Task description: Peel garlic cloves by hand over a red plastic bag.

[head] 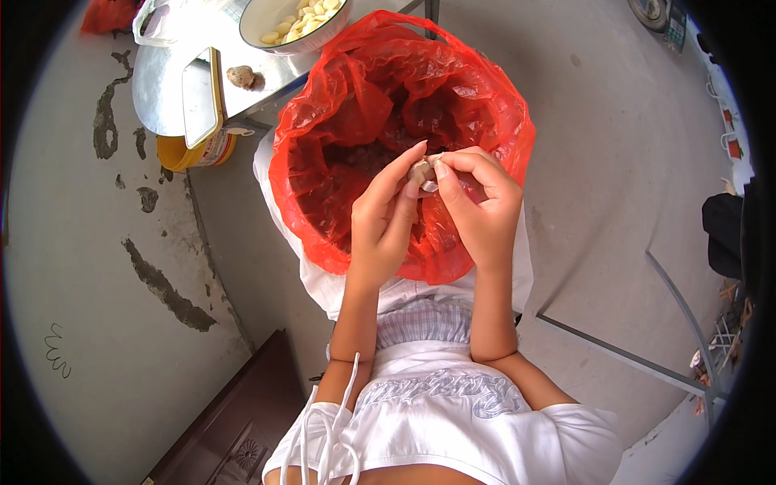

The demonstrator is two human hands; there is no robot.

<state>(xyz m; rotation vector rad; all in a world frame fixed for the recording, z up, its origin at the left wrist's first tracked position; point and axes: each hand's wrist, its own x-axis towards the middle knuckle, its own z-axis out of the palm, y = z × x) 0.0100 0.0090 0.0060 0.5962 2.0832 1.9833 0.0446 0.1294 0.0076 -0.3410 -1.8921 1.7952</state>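
Observation:
Both hands meet over the opening of a red plastic bag (339, 151), which stands open in front of me. My left hand (388, 212) grips a partly broken garlic bulb (419, 172) between thumb and fingers. At its right side, my right hand (482, 194) pinches the garlic's papery skin with thumb and forefinger. A loose flap of skin (430, 186) hangs under the bulb. The bag's dark interior partly hides what lies in it. Pale peeled garlic cloves (306, 19) fill part of a white bowl (285, 45) beyond the bag.
On the metal table (160, 91) at the upper left lie a phone (202, 97), overhanging the edge, and a brown lump (240, 76). A yellow tub (176, 154) is below. Grey metal bars (612, 347) stand at right; a dark wooden panel (236, 418) is at lower left.

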